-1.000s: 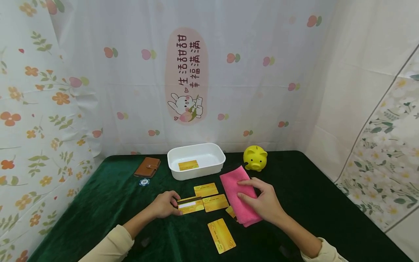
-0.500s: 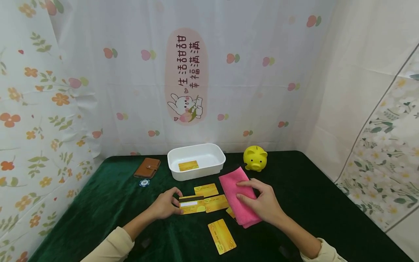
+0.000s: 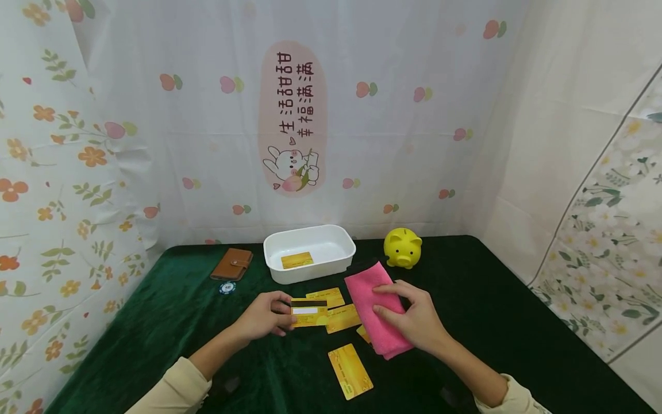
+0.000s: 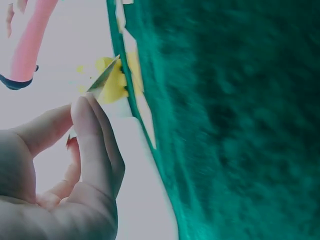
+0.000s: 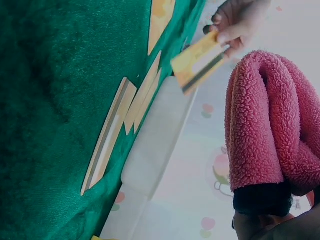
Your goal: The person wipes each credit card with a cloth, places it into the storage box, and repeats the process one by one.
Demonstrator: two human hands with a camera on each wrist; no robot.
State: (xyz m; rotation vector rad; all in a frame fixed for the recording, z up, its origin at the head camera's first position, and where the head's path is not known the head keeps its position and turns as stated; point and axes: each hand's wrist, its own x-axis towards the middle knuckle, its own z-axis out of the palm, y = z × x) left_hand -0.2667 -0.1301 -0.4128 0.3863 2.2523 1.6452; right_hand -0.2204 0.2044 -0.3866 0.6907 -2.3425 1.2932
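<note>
Gold bank card [image 3: 308, 319], magnetic stripe [image 3: 308, 303] showing, is pinched at one end by the left hand [image 3: 265, 315], while the right hand [image 3: 412, 318] grips a folded pink cloth [image 3: 369, 296].

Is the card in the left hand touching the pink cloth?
Apart. The head view shows a gap between the held card and the pink cloth, with another card visible in it.
</note>
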